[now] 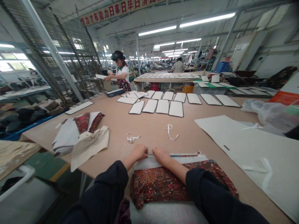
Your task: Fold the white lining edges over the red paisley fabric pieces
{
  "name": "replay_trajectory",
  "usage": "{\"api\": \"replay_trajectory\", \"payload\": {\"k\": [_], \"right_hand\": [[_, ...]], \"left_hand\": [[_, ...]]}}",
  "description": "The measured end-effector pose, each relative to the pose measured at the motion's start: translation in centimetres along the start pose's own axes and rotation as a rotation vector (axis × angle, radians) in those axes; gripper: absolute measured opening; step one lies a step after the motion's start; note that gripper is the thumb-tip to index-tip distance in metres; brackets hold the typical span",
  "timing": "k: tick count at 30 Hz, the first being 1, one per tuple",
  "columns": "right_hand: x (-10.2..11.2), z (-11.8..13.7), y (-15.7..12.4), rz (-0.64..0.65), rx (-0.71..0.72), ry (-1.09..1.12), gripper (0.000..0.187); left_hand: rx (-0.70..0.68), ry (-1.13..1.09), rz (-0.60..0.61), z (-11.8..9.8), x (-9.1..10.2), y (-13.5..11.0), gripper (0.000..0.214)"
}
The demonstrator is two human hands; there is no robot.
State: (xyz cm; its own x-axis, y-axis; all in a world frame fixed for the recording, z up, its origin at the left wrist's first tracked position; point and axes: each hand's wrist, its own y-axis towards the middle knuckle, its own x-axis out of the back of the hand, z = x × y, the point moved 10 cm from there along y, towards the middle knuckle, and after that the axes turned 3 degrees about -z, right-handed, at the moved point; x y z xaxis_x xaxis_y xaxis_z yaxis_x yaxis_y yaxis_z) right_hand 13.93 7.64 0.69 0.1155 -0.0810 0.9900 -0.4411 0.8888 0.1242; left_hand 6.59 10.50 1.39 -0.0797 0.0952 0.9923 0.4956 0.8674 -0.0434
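A brown-red patterned cloth (pixel 158 183) with a pale backing or lining lies at the near edge of the table. At the cloth's far edge, my left hand (pixel 139 152) is closed, fingers pinched at the pale strip's left end. Close beside it my right hand (pixel 161 156) is also closed on that same edge, its forearm crossing the cloth. A thin dark line spans the small gap between the two hands. Just beyond them lie a knotted white tape (pixel 132 138) and a second curled white tape (pixel 171 132). Whatever sits inside the fingertips is hidden.
Left on the brown table (pixel 119 121) rests a stack of pale and patterned pieces (pixel 79 127) with a beige cloth (pixel 91 144). Dark-edged white panels (pixel 163 106) lie in rows farther back. A large white sheet (pixel 252 149) covers the right side. A co-worker (pixel 121 74) holds a panel.
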Motion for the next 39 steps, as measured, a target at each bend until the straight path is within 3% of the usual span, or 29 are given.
{"api": "replay_trajectory", "payload": {"k": [4, 7, 12, 15, 23, 32, 39], "right_hand": [[0.0, -0.9, 0.0, 0.02, -0.04, 0.031, 0.017], [0.1, -1.0, 0.1, 0.021, -0.069, 0.067, 0.014], [0.1, -0.8, 0.1, 0.008, -0.09, 0.081, 0.013], [0.2, -0.8, 0.0, -0.013, -0.096, 0.079, 0.013], [-0.2, -1.4, 0.0, -0.034, -0.131, 0.099, 0.011], [-0.1, -1.2, -0.1, -0.043, -0.119, 0.11, 0.011], [0.2, -0.8, -0.3, -0.035, -0.085, 0.116, 0.012]], "left_hand": [[-0.024, 0.019, -0.081, 0.2, 1.3, -1.1, 0.023], [-0.073, 0.029, -0.173, -0.1, 2.0, -2.7, 0.016], [-0.076, 0.01, -0.136, -0.4, 0.2, -4.1, 0.016], [-0.076, 0.055, -0.173, -0.5, -0.2, -4.1, 0.015], [-0.388, 0.344, -0.303, -3.7, -0.5, -5.7, 0.009], [-0.387, 0.331, -0.249, -3.6, -0.8, -6.1, 0.024], [-0.36, 0.228, -0.172, -3.9, -0.5, -5.6, 0.019]]}}
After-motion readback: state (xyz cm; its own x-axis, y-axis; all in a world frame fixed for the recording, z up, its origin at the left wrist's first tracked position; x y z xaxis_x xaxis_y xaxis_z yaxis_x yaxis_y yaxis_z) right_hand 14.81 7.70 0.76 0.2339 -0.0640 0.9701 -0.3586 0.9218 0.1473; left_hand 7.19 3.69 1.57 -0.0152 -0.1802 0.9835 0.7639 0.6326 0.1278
